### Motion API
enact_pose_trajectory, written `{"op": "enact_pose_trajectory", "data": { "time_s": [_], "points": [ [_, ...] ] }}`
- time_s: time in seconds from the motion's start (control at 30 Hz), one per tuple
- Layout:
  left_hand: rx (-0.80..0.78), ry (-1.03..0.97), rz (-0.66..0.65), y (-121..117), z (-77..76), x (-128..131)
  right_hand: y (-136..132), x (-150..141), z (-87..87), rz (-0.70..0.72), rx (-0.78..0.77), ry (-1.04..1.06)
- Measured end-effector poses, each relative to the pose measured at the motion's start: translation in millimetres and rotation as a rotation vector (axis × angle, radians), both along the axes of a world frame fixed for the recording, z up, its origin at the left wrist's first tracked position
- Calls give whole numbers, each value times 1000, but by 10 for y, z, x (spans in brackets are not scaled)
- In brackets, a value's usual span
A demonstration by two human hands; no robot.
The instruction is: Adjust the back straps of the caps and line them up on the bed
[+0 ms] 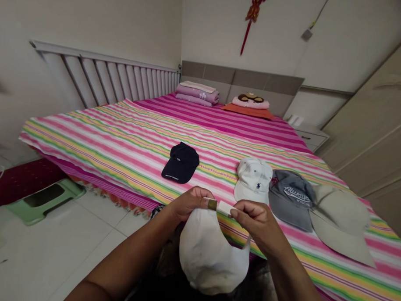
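Both my hands hold a white cap [210,252] in front of me, just off the near edge of the bed. My left hand [188,202] pinches the strap end with the small brass buckle [212,204]. The other strap end [225,208] is pinched by my right hand [255,220]. The cap's crown hangs down between my forearms. On the striped bedspread [122,139] lie a navy cap [180,163], a white cap with a small logo [254,178], a grey cap with white lettering [292,197] and a beige cap [341,223].
Folded pink bedding [197,93] and a pillow with a plush toy [250,104] sit by the headboard. A green plastic stool [42,200] stands on the tiled floor at left. A nightstand [311,134] and wardrobe doors [379,130] are at right.
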State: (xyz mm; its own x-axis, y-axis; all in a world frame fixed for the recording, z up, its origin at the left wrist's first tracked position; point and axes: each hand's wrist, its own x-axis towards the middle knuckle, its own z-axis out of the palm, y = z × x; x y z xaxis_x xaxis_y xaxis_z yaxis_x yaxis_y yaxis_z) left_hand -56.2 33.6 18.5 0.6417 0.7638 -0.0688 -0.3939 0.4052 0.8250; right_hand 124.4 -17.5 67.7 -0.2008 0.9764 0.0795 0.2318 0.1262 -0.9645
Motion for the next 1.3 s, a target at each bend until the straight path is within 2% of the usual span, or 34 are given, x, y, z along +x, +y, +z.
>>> {"op": "enact_pose_trajectory", "data": {
  "time_s": [0.2, 0.7, 0.97, 1.2, 1.3],
  "points": [
    [7, 29, -1, 3, -17, -9, 12, -21, 2, 6, -13, -37],
    [42, 57, -22, -9, 1, -8, 20, -12, -26, -41, 97, -157],
    [43, 59, 12, -21, -4, 3, 13, -10, -18, -19, 45, -122],
    [139, 132, -29, -21, 35, -26, 43, 15, -54, 51, -92, -32],
    [162, 149, -31, -21, 42, -50, 53, 0, -62, 49, -88, 3]
  ]
}}
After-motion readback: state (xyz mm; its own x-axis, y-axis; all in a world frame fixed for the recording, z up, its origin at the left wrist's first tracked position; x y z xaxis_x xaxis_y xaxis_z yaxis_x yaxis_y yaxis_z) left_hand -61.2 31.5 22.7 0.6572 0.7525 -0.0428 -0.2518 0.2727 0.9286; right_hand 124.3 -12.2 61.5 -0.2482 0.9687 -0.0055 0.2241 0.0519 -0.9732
